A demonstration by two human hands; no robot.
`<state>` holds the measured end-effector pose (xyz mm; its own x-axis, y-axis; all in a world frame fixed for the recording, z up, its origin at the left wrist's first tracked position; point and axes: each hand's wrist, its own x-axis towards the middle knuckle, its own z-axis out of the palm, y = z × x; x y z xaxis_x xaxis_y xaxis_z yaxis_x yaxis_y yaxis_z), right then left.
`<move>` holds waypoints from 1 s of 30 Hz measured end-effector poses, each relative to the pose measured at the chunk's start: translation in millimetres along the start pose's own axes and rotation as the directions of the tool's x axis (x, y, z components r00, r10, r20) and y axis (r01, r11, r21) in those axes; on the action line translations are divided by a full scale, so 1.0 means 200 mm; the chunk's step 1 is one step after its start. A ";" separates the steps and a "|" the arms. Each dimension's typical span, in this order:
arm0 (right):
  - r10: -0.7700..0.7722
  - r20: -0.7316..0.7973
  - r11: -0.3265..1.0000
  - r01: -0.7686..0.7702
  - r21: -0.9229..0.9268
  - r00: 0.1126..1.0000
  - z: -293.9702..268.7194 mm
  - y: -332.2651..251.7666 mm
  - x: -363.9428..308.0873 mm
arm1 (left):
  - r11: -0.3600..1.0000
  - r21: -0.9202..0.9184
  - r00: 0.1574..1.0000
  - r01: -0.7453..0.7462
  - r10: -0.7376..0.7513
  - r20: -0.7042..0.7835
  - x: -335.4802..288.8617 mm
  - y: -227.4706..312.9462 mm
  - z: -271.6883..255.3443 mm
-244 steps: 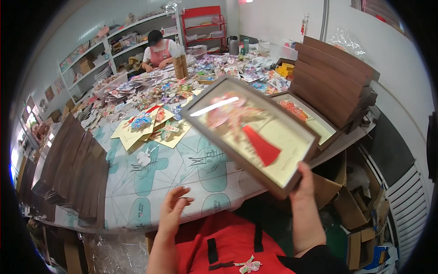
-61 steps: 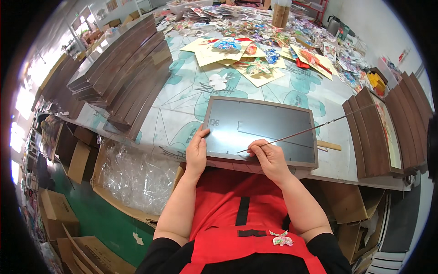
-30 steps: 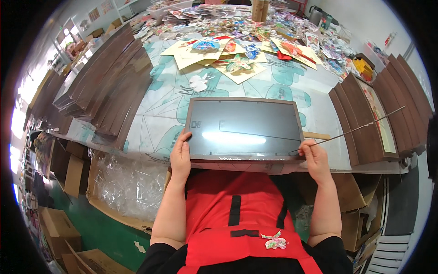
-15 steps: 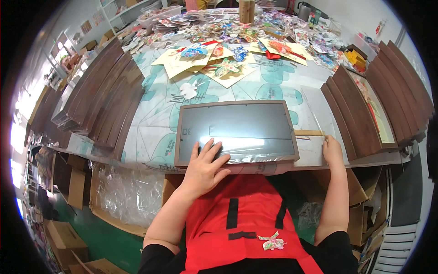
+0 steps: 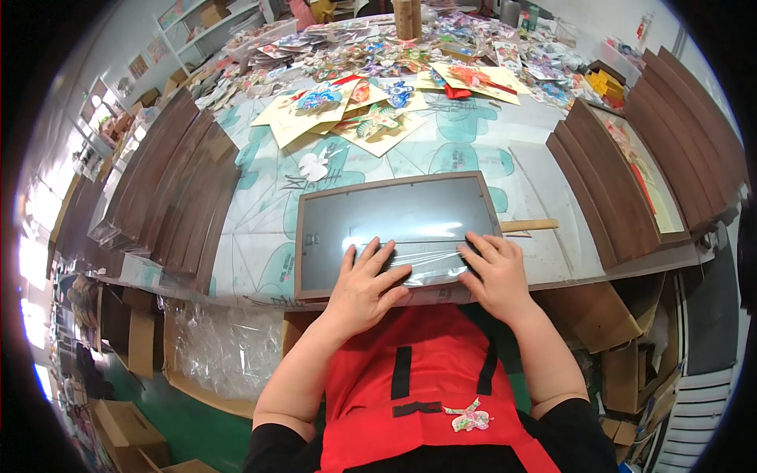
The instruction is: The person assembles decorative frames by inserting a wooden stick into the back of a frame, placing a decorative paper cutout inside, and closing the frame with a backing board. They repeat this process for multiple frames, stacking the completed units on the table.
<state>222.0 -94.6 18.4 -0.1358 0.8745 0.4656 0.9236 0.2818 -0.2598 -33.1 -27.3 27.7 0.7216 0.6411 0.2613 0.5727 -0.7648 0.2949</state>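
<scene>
A brown picture frame [image 5: 298, 254] lies at the table's near edge with its dark back panel [image 5: 378, 213] facing up. Clear wrinkled plastic film [image 5: 432, 272] covers the panel's near part. My left hand [image 5: 361, 288] rests with fingers spread on the film, left of the middle. On the right, my right hand [image 5: 498, 276] has its fingertips on the panel and film, fingers apart. Neither hand grips anything. A flat wooden stick [image 5: 530, 225] lies on the table just right of the frame, its left end against or under the frame's side.
Brown frames [image 5: 169, 189] stand stacked at the left, and more frames [image 5: 583, 189] at the right. Cream cards with colourful cutouts [image 5: 303, 110] lie beyond, near a white paper cutout [image 5: 313, 165]. Piles of small decorations fill the far table. Below is a box of clear plastic [image 5: 217, 347].
My right hand has let go of the wooden stick's end and moved left onto the film-covered panel. My left hand stays on the panel, slightly further right.
</scene>
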 end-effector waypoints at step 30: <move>-0.082 -0.044 0.996 0.081 -0.039 0.996 0.13 -0.06 0.08 | -0.166 -0.986 0.789 -0.013 -0.607 0.092 0.38 -0.37 0.11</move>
<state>198.8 -74.4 7.1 -0.1956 0.8301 0.5223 0.9229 0.3359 -0.1883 -11.6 77.4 5.4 0.2578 0.9645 -0.0574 -0.4876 0.1812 0.8540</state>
